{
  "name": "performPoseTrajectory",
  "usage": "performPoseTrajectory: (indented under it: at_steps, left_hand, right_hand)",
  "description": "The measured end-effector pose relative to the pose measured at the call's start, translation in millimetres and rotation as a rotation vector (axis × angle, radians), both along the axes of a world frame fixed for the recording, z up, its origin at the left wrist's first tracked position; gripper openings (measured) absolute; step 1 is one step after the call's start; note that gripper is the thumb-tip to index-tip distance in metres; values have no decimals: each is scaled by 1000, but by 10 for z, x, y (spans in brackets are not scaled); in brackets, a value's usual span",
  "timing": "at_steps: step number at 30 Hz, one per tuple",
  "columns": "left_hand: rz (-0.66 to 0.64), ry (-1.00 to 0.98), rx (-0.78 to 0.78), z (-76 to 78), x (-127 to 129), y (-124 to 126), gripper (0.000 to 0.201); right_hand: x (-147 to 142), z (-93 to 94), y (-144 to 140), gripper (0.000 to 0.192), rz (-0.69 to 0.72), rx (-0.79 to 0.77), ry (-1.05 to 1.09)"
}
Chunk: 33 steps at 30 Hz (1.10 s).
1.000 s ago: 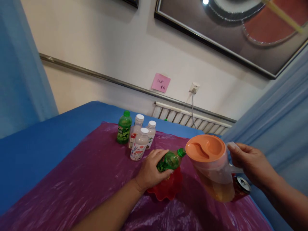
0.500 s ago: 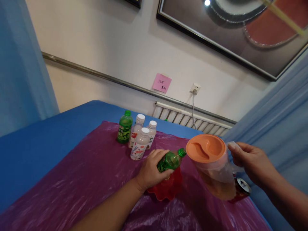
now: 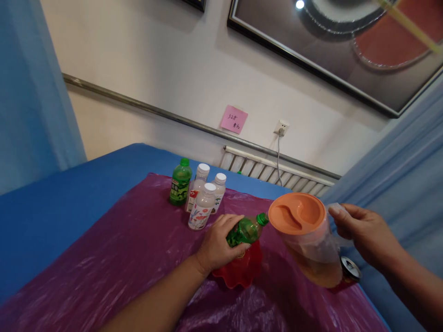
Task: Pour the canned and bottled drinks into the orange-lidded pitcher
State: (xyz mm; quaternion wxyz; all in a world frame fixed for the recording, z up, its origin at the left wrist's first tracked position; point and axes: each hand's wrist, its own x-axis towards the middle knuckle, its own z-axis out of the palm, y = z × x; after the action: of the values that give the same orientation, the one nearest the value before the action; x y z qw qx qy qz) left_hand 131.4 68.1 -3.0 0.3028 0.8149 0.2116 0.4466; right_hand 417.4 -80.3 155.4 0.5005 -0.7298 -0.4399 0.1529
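Note:
My left hand (image 3: 221, 242) is wrapped round a green plastic bottle (image 3: 247, 230), which tilts to the right over a red scalloped dish (image 3: 238, 274). The bottle's green top is close to the rim of a clear pitcher (image 3: 308, 258) with an orange lid (image 3: 297, 213); whether they touch I cannot tell. Brownish liquid lies in the lower part of the pitcher, which leans to the left. By its handle my right hand (image 3: 363, 233) grips the pitcher. Partly hidden behind it is a dark red drink can (image 3: 349, 269).
Another green bottle (image 3: 180, 182) stands upright beside several white-capped bottles (image 3: 202, 207) left of my hands. Purple plastic sheeting (image 3: 114, 258) covers much of the blue surface (image 3: 114, 170). Behind are a white radiator (image 3: 256, 166) and a wall socket (image 3: 282, 128); a blue curtain (image 3: 408, 184) hangs at right.
Hardly anything differs. The whole view has shifted very slightly, and both hands keep their hold on the bottle and the pitcher.

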Motion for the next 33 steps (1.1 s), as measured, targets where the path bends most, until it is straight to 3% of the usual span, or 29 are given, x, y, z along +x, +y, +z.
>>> performPoseTrajectory:
  at_steps: [16, 33]
  left_hand:
    - [-3, 20, -3, 6, -5, -6, 63]
    - [-3, 9, 6, -10, 1, 1, 62]
  right_hand:
    - [6, 77, -11, 60, 27, -59, -153]
    - [-18, 119, -18, 60, 13, -80, -123]
